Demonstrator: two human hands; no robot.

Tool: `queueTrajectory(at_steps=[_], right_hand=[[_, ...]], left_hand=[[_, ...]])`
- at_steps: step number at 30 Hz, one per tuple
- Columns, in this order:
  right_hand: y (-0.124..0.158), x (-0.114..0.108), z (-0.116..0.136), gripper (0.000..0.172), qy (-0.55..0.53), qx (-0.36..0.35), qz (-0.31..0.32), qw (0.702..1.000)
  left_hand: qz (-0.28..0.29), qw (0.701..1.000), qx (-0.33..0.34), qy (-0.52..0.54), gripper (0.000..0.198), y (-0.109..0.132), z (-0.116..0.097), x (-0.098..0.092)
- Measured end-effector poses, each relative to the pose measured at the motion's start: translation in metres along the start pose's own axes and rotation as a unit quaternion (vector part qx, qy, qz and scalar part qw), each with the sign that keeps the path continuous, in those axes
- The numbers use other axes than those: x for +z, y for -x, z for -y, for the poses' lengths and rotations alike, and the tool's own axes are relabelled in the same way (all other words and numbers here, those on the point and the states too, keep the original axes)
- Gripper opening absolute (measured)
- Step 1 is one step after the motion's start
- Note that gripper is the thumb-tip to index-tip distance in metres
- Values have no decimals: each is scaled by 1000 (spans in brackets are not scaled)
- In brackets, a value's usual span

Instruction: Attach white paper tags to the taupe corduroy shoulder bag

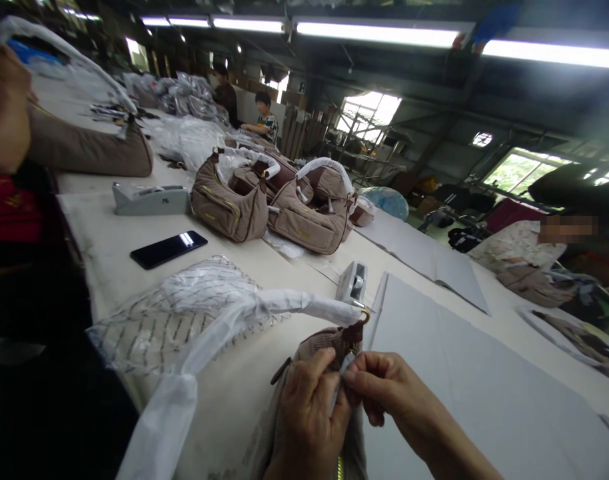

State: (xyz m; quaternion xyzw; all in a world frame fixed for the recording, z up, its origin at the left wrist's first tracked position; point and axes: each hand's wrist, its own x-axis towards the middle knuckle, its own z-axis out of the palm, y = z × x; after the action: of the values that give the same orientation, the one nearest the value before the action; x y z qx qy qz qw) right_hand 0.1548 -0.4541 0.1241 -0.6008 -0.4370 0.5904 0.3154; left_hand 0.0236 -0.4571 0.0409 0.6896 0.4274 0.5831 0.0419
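A taupe handbag [355,440] with a gold zipper lies at the bottom middle of the table. My left hand [309,410] grips its upper side, fingers bent, close to a dark zipper pull. Pinched between thumb and fingers, my right hand [384,383] has a small pale strip [348,363] by the brown strap tab. My left fingertips touch the strip too; its lower end is hidden between the hands. From a gold ring the bag's strap [304,302], wrapped in white, runs left and curves down to the bottom edge.
A patterned plastic bag [149,327] lies left, with a phone [169,249] and a grey tape dispenser [152,200] beyond. Several taupe handbags [309,217] stand behind. A small dispenser [353,283] sits near the strap ring. Grey sheets [464,373] cover the right. At left, another person's hand [7,107] holds a bag.
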Motion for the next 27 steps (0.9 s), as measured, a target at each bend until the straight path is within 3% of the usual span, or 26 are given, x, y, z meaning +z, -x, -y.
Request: queueTrajectory(at_steps=[5, 9, 14, 17, 22, 27], right_hand=[[-4, 1, 5, 37, 11, 28, 0, 1000], [-1, 2, 12, 31, 31, 51, -2, 998], [7, 2, 13, 31, 17, 46, 5, 999], [8, 0, 7, 31, -2, 31, 10, 999], [4, -6, -6, 39, -45, -2, -7, 999], [2, -6, -20, 35, -89, -59, 6, 994]], left_hand=[[31, 999, 10, 27, 14, -4, 1, -1], [23, 999, -8, 27, 12, -5, 0, 0], [46, 991, -101, 79, 11, -3, -3, 1], [94, 970, -182, 128, 9, -1, -6, 0], [98, 929, -285, 212, 8, -7, -12, -4], [168, 856, -385, 302, 15, -10, -9, -10]])
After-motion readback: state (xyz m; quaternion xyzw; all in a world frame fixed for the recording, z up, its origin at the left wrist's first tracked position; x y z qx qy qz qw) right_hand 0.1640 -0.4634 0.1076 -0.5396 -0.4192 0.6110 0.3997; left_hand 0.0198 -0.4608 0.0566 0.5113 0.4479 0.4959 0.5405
